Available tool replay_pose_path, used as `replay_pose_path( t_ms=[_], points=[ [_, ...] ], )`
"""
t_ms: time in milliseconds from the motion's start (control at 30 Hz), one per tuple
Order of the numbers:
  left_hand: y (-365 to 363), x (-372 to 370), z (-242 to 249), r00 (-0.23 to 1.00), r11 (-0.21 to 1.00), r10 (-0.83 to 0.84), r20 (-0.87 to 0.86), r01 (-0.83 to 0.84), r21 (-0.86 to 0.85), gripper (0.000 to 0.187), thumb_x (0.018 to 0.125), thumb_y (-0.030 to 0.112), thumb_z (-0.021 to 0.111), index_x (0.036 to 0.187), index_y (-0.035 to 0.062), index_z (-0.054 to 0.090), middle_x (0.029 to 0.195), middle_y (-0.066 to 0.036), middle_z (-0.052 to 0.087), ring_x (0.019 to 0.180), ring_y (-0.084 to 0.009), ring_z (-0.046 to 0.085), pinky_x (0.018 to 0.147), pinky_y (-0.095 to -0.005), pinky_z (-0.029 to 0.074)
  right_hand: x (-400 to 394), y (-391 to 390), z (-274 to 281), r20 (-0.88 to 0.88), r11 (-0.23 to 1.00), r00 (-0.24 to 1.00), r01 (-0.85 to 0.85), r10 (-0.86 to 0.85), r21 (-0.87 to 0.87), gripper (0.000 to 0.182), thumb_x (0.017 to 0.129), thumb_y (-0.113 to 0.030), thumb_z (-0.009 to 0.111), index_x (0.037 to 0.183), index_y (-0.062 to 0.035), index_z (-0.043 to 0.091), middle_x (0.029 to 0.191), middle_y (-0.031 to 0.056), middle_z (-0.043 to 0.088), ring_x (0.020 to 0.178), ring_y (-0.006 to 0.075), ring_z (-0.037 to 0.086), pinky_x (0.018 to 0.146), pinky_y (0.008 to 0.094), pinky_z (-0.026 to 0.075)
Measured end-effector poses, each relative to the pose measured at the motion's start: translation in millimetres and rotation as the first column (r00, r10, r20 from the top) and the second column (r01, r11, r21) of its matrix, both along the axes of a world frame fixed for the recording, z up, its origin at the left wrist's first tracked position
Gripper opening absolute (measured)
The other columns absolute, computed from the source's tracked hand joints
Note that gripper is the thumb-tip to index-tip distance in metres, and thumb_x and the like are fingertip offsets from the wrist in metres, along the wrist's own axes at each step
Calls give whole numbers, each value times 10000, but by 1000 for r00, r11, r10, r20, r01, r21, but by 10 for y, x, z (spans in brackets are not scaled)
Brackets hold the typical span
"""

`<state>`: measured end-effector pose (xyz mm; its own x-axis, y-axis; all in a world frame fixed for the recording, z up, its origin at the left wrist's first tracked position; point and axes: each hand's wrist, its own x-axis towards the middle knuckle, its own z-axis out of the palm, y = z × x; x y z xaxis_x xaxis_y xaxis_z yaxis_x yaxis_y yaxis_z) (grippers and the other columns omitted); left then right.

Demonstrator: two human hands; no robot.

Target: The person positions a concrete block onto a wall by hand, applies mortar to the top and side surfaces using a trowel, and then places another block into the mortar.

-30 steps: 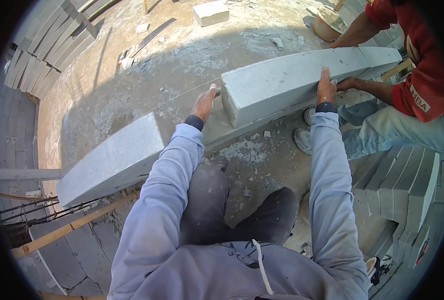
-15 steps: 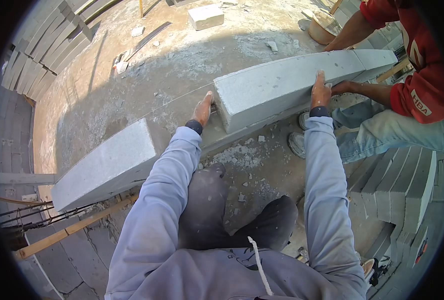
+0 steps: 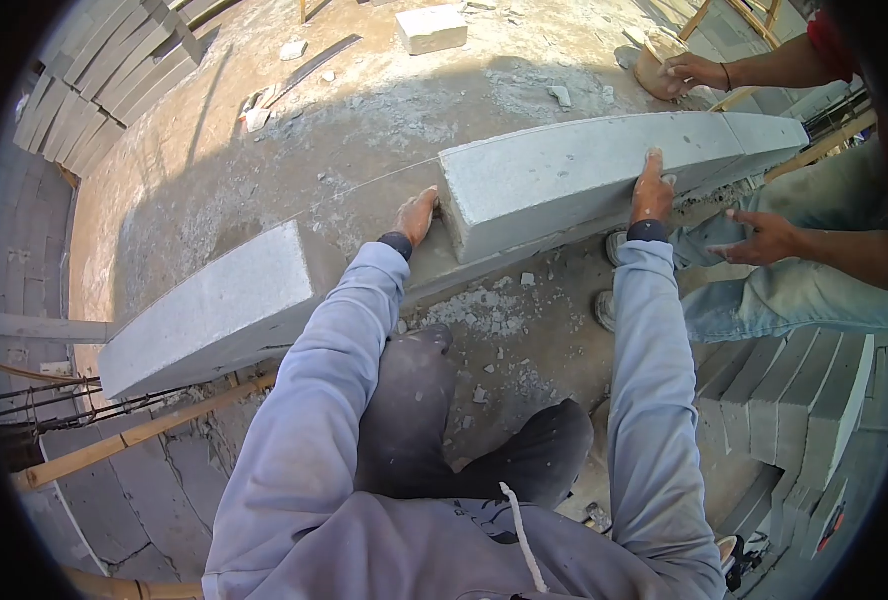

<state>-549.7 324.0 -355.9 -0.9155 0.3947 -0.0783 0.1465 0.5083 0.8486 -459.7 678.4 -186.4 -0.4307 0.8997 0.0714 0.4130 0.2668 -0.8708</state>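
A long pale grey concrete block [image 3: 564, 165] lies on a low wall course, its left end facing a gap. My left hand [image 3: 419, 215] is at that end, fingers extended and close to the end face; whether it touches is hard to see. My right hand [image 3: 652, 190] grips the block's near side toward its right part, thumb upright against the face and fingers partly hidden. Across the gap to the left sits another grey block [image 3: 214, 305]. A further block [image 3: 769, 135] adjoins the long one at its right end.
A co-worker's hand [image 3: 694, 75] reaches a bucket [image 3: 659, 65]; their other hand [image 3: 759, 238] hangs open near their knees. Blocks are stacked at left [image 3: 124, 70] and lower right [image 3: 789, 390]. A wooden strip [image 3: 144, 435], rebar and rubble [image 3: 484, 310] lie around.
The co-worker has let go of the long block; one hand has moved up to the bucket, the other back from the block. My hands stay at the block, the left slightly lower along its end.
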Motion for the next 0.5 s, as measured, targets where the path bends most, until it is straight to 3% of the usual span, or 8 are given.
replay_pose_path(
  t_ms=[33,133,233,500],
  points=[
    [-8,-1,-19,997,999,-25,-72,23,-27,451,966,356,344,1191,29,558,1209,-262,565,1148,-415,512,958,-451,395,-10,6,-25,-15,1000,1000,-1,1,6,977,855,-610,457,1307,241,300,1395,378,321,1341,428,315,1114,354,253],
    [-6,47,114,997,986,-40,-71,28,-164,386,957,297,362,1161,43,569,1154,-255,591,1100,-419,536,922,-472,415,-34,13,-35,-52,1000,999,0,0,13,974,858,-599,466,1310,245,288,1396,378,322,1345,423,314,1114,349,251],
    [-2,67,65,977,990,-52,-206,23,-142,351,951,270,375,1140,55,577,1124,-258,598,1074,-418,550,898,-479,423,-9,37,-53,-52,1000,999,-12,12,-3,968,861,-591,470,1314,243,283,1398,377,319,1346,421,313,1115,349,249],
    [6,167,339,981,975,-65,-183,24,-220,319,927,255,399,1080,47,586,1076,-247,613,1027,-420,563,867,-490,429,13,28,-35,-26,1000,1000,-13,12,-13,953,868,-590,459,1321,232,290,1389,378,332,1340,428,318,1112,360,257]
  ],
)
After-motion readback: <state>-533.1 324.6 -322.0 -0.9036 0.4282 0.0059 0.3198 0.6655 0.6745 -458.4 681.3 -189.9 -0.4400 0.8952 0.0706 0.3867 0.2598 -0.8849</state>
